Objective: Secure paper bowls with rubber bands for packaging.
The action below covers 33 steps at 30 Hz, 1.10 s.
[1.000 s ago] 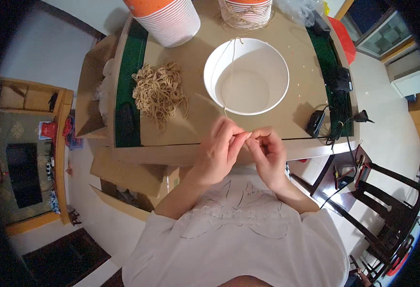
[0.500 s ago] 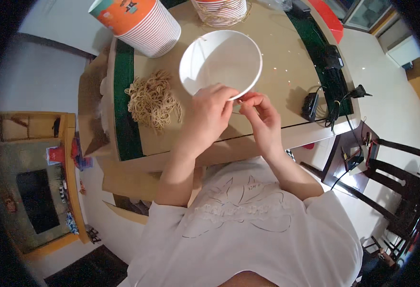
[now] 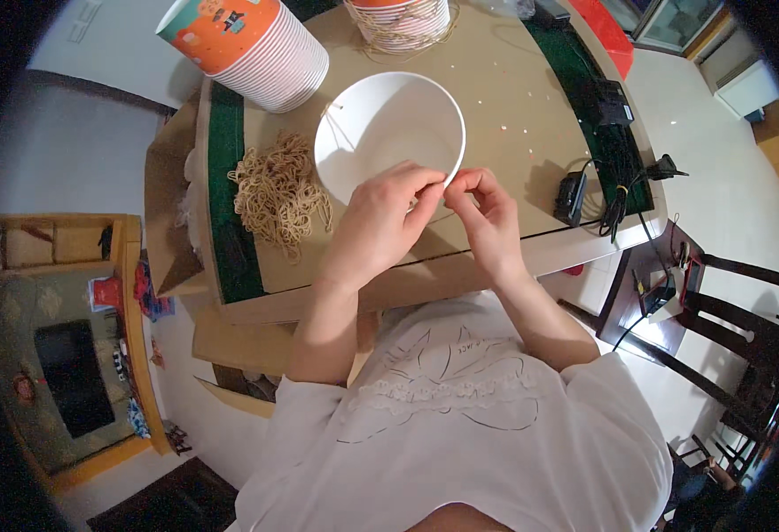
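A white paper bucket (image 3: 394, 124) stands tilted with its open mouth up, at the near middle of the table. A thin tan cord (image 3: 336, 107) shows at its left rim. My left hand (image 3: 387, 213) pinches the bucket's near right rim between thumb and fingers. Against the outside of that same rim, my right hand (image 3: 489, 217) is closed in a pinch. Its fingertips almost meet those of the left, and whatever lies between them is too small to make out. Left of the bucket lies a loose pile of tan cords (image 3: 278, 191).
A tall stack of orange and white paper buckets (image 3: 256, 58) stands at the back left. Another stack (image 3: 403, 22), draped with cords, is behind the bucket. Black adapters with cables (image 3: 618, 168) lie along the right edge. A cardboard box (image 3: 172, 195) is beside the table's left side.
The bucket's mouth has shifted slightly left and toward me. My hands stay at its near right rim, with the right fingertips now closer to the left ones.
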Motion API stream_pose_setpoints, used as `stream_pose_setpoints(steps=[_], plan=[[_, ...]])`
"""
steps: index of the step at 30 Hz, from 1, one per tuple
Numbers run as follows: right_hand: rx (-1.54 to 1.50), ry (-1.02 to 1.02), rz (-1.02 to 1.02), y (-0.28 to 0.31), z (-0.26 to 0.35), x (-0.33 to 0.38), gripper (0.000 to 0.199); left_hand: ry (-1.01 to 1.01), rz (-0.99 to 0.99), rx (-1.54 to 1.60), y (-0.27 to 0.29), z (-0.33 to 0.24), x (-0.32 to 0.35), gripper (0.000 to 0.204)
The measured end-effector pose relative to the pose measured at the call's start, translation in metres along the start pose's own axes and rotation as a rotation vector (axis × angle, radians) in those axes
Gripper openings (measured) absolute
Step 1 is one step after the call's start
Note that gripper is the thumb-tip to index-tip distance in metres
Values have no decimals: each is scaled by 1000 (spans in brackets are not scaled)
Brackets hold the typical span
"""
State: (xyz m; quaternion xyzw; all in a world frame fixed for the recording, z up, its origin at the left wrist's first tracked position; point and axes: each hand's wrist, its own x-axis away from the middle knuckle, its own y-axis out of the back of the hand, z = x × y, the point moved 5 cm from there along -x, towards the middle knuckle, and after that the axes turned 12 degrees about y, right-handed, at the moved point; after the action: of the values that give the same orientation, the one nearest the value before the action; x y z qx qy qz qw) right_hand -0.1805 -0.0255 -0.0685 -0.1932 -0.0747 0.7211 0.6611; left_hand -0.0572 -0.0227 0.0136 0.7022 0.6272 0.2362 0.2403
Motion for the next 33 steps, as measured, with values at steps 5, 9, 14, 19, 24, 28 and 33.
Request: stream_pose_setpoints(steps=[5, 9, 14, 19, 24, 28, 33], plan=[[56, -37, 41, 5, -8, -2, 10, -53, 21, -71, 1, 2, -4, 13], [40, -62, 104, 4, -4, -1, 9, 15, -14, -78, 0, 2, -7, 9], [209, 126, 179, -14, 50, 8, 10, 34, -109, 88, 4, 4, -6, 8], [708, 326, 368, -28, 93, -31, 13, 204, -17, 158, 3, 16, -12, 9], [791, 190, 524, -16, 71, -54, 14, 187, -52, 173, 0, 22, -11, 11], [815, 72, 590, -19, 61, -56, 11, 61, -110, 209, 3, 20, -12, 11], [689, 112, 585, -21, 58, -57, 8, -18, -187, 166, 8, 30, -7, 20]])
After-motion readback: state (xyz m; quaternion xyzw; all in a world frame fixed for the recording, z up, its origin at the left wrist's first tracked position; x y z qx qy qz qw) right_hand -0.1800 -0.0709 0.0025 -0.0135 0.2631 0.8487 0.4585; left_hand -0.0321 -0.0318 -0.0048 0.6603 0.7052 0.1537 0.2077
